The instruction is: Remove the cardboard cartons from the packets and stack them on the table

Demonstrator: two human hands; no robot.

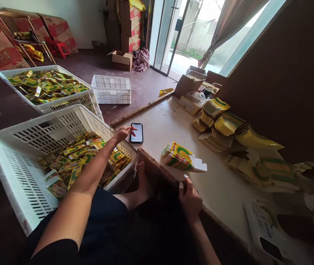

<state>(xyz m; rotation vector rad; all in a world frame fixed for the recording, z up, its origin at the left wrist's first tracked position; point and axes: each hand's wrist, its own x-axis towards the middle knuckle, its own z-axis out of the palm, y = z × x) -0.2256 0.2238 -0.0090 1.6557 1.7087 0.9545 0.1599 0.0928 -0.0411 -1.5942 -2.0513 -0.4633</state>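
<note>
Hands apart: left hand [123,133], fingers spread, touches the phone [136,133] lying lengthwise ahead, while right hand [190,198], loosely curled and empty, rests just below the stacked cartons [181,157] on the tabletop [223,187].

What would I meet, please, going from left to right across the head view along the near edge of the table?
White crate of packets → left hand → phone → stack of flat cartons → right hand → heap of yellow-green packaging.
</note>
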